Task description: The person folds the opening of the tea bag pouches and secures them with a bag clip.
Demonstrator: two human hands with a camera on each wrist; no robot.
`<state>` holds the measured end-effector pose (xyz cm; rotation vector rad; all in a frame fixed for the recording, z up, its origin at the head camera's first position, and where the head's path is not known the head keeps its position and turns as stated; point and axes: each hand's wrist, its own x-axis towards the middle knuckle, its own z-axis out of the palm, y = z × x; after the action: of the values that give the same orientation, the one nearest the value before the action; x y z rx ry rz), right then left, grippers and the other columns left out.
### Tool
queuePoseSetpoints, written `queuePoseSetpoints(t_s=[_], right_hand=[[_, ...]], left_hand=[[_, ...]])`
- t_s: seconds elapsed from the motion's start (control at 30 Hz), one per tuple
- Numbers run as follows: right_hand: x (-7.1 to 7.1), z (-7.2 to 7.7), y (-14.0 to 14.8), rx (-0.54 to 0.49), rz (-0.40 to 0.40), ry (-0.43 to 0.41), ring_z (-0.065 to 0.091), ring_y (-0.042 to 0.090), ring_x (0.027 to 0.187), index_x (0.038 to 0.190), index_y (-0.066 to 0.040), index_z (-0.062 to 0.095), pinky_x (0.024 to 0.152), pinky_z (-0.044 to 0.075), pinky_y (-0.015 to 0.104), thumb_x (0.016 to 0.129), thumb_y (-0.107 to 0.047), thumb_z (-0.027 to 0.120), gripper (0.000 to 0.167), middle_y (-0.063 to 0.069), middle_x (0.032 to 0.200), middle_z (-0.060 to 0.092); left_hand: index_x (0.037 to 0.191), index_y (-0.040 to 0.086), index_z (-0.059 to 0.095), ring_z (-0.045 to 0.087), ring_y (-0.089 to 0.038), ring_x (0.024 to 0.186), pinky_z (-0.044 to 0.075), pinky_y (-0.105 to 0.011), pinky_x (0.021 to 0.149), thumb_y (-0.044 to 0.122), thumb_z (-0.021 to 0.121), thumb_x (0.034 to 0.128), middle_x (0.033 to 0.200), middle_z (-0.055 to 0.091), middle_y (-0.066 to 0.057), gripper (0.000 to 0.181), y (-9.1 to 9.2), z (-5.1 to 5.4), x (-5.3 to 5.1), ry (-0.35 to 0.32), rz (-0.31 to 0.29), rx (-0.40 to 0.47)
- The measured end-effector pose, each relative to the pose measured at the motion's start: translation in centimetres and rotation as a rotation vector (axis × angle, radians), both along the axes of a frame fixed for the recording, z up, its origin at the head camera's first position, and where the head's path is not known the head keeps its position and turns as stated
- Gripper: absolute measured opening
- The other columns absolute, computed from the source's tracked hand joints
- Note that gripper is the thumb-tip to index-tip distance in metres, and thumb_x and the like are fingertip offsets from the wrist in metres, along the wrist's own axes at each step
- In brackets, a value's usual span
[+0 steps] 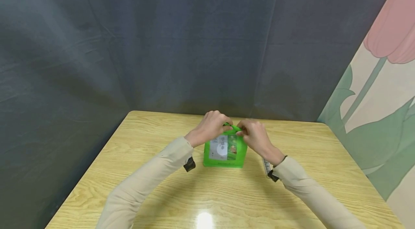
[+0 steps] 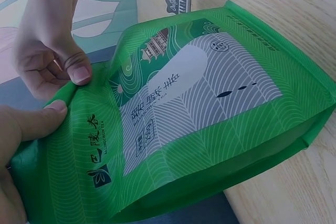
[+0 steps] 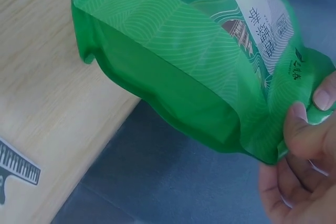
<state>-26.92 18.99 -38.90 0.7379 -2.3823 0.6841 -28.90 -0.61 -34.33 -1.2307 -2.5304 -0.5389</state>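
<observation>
A bright green tea bag (image 1: 223, 149) with a grey-and-green printed label stands upright on the table. My left hand (image 1: 214, 124) pinches the left part of its top edge. At the top right corner, my right hand (image 1: 256, 136) pinches the edge between thumb and fingers. The left wrist view shows both thumbs pressing on the front of the bag (image 2: 199, 93) near its top. From the right wrist view, the gusseted side of the bag (image 3: 163, 82) bulges, and the right thumb (image 3: 299, 121) lies on its upper corner. Whether the top is sealed cannot be made out.
A flat piece with a black-and-white striped pattern (image 1: 267, 167) lies on the wooden table (image 1: 155, 185), right of the bag and partly behind the right wrist. A dark curtain (image 1: 194, 41) hangs behind the table. On the right is a wall with painted tulips (image 1: 382, 88).
</observation>
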Motion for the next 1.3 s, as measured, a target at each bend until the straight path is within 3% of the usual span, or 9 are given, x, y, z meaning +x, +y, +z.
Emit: queuePoseSetpoints(t_s=[0.27,0.47,0.77,1.3], right_hand=[[0.2,0.4,0.4,0.022,0.026,-0.051,0.055,0.013,0.065,0.085,-0.004,0.072,0.059,0.046,0.033,0.072,0.001,0.086,0.020,0.004,0.079,0.066],[0.4,0.5,0.7,0.043,0.056,-0.069,0.063,0.017,0.073,0.091,-0.004,0.073,0.064,0.052,0.036,0.075,-0.003,0.085,0.020,0.006,0.087,0.069],[0.5,0.6,1.2,0.044,0.073,-0.107,0.064,0.017,0.075,0.095,-0.003,0.074,0.065,0.053,0.038,0.078,-0.004,0.083,0.020,0.006,0.091,0.069],[0.8,0.3,2.2,0.062,0.070,-0.173,0.065,0.020,0.074,0.098,0.000,0.074,0.063,0.054,0.030,0.079,-0.006,0.082,0.021,0.007,0.089,0.068]], left_hand=[[0.100,0.010,0.080,0.044,-0.002,0.055,0.035,-0.016,0.052,0.017,0.076,0.0891,0.089,0.075,-0.001,0.014,0.1,0.1,0.1,0.004,0.000,-0.008],[0.100,0.010,0.080,0.052,-0.001,0.057,0.041,-0.015,0.054,0.018,0.076,0.0890,0.091,0.075,-0.001,0.014,0.1,0.1,0.1,0.014,0.001,-0.016],[0.099,0.011,0.080,0.058,-0.002,0.060,0.043,-0.015,0.055,0.019,0.075,0.0892,0.091,0.075,0.000,0.014,0.1,0.1,0.0,0.020,0.001,-0.022],[0.100,0.010,0.080,0.058,-0.002,0.062,0.045,-0.016,0.057,0.019,0.076,0.0890,0.094,0.075,-0.001,0.014,0.0,-0.1,0.0,-0.008,0.009,-0.020]])
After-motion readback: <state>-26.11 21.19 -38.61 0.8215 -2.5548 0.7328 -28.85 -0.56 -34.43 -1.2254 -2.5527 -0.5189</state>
